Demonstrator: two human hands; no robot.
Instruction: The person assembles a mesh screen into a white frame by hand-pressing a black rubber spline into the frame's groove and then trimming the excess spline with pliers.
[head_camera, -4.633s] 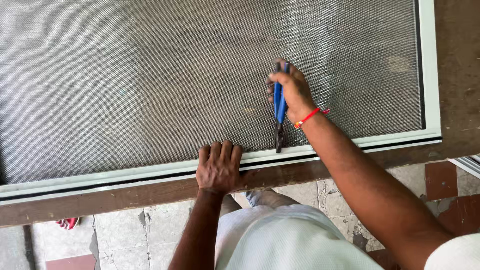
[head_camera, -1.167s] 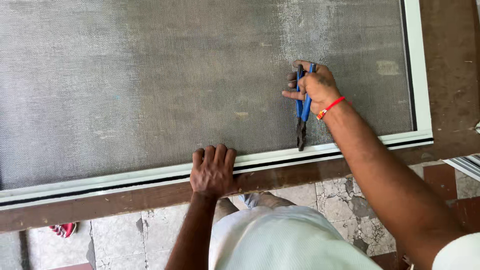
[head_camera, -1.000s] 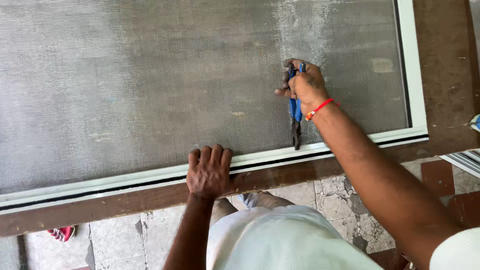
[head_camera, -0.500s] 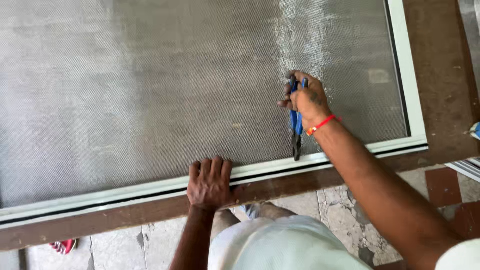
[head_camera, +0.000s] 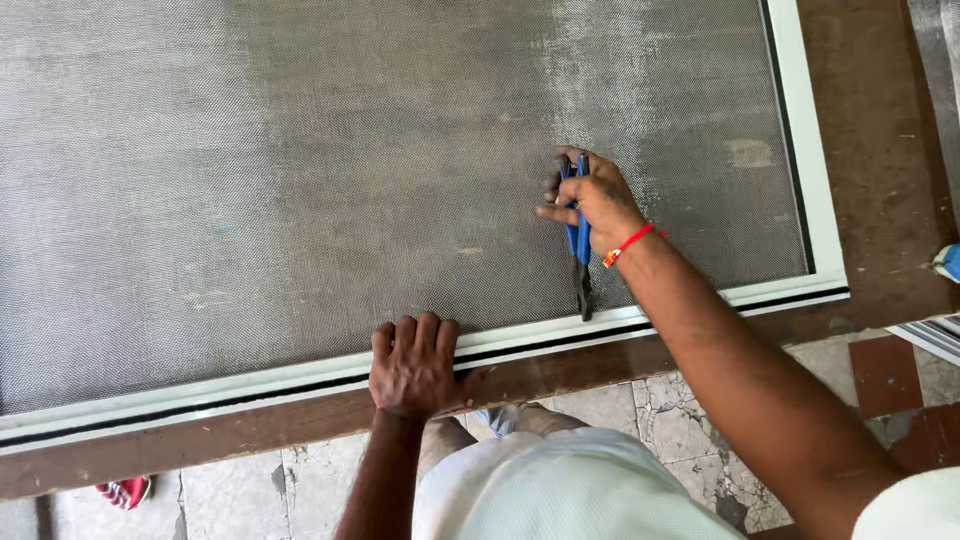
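**Pliers at the near rail of a mesh screen**

While the head camera looks straight down, a large screen of grey mesh (head_camera: 300, 180) in a white frame (head_camera: 300, 378) fills most of the view, lying flat on a brown wooden table (head_camera: 870, 110). A black strip runs along the frame's near rail and up the inside of its right rail.

Toward the right of the screen, the right hand (head_camera: 598, 200) is closed around the blue handles of a pair of pliers (head_camera: 580, 250). Those handles point to the far side, squeezed together under the fingers, and the dark nose points near, its tip touching the inner edge of the near rail where mesh meets frame. A red thread bracelet (head_camera: 630, 243) circles the right wrist, and the forearm runs off to the near right corner.

Left of the pliers and well apart from them, the left hand (head_camera: 415, 365) lies palm down on the near rail. Its fingers reach over the white frame onto the edge of the mesh, while the thumb rests on the bare wood beside it. It presses flat and grips nothing.

Below the table edge, the person's pale shirt (head_camera: 560, 495) shows above a worn tiled floor (head_camera: 230, 490). A red sandal (head_camera: 125, 491) lies on the tiles at the near left, partly under the table edge.
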